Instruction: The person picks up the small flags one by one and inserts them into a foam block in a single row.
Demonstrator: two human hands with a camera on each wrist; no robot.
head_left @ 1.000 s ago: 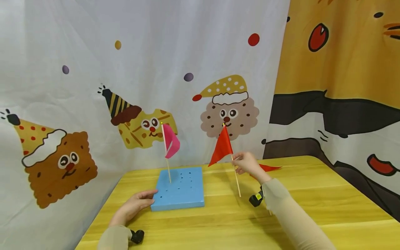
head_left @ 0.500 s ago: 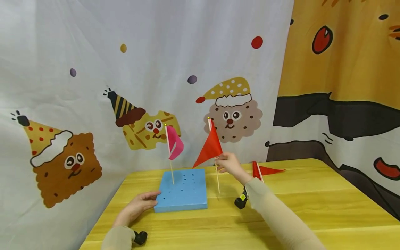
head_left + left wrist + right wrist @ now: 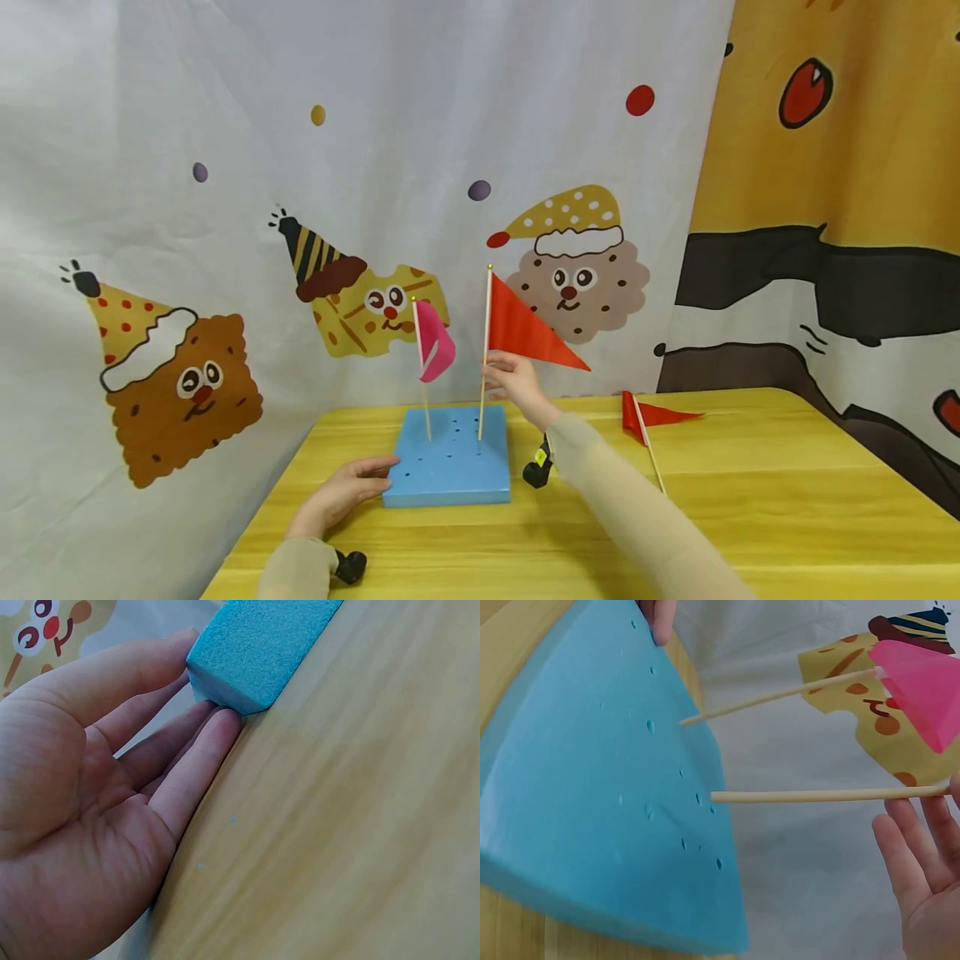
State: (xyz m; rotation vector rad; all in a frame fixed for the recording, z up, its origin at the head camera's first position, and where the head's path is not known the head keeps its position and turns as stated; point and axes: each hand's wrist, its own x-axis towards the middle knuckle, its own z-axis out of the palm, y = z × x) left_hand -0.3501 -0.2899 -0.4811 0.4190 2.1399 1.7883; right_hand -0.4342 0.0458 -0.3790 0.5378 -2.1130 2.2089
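Note:
In the head view a blue foam block (image 3: pixel 450 483), dotted with small holes, lies on the table. My left hand (image 3: pixel 345 493) touches its left side with nearly straight fingers, and the left wrist view has the fingertips (image 3: pixel 225 724) at the block's corner. Between thumb and fingers, my right hand (image 3: pixel 519 385) pinches the wooden stick of a red triangular flag (image 3: pixel 525 327), held upright over the block. The right wrist view puts the stick's lower end just above the holed surface. A pink flag (image 3: pixel 437 342) stands with its stick in the block, left of the red one.
Another red flag (image 3: pixel 666 415) lies on the wooden table (image 3: pixel 787 500) to the right, partly behind the right sleeve (image 3: pixel 630 500). Behind the table hangs a white curtain (image 3: pixel 420 100) printed with cartoon food.
My right hand has carried the red flag leftward from beside the block to over it, and its cloth now points right. The left hand stays at the block. The head view has turned slightly.

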